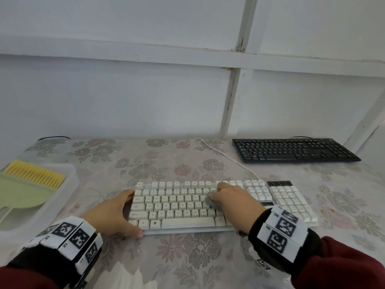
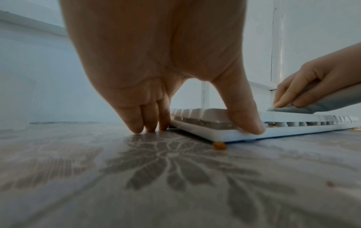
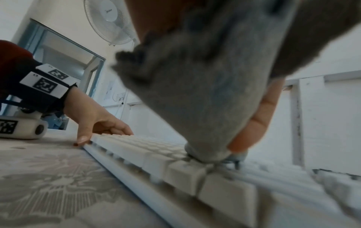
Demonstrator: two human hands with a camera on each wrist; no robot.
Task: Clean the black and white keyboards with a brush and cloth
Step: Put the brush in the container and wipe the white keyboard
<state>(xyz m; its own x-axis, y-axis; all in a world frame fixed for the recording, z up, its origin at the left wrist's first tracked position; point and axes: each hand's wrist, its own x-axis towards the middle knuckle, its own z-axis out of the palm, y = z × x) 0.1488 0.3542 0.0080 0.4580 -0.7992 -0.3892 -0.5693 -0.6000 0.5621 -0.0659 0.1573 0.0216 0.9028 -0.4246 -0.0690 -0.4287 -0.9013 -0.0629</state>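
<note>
White keyboard lengthwise left-right, left hand bracing its end, right hand clutching grey cloth

I wear a dark red long-sleeved top, its sleeves reaching both wrists. Over each cuff sits a black fabric wrist strap carrying white rectangular tags printed with black square code patterns. A small white camera housing with a round dark lens hangs under my left wrist.
</note>
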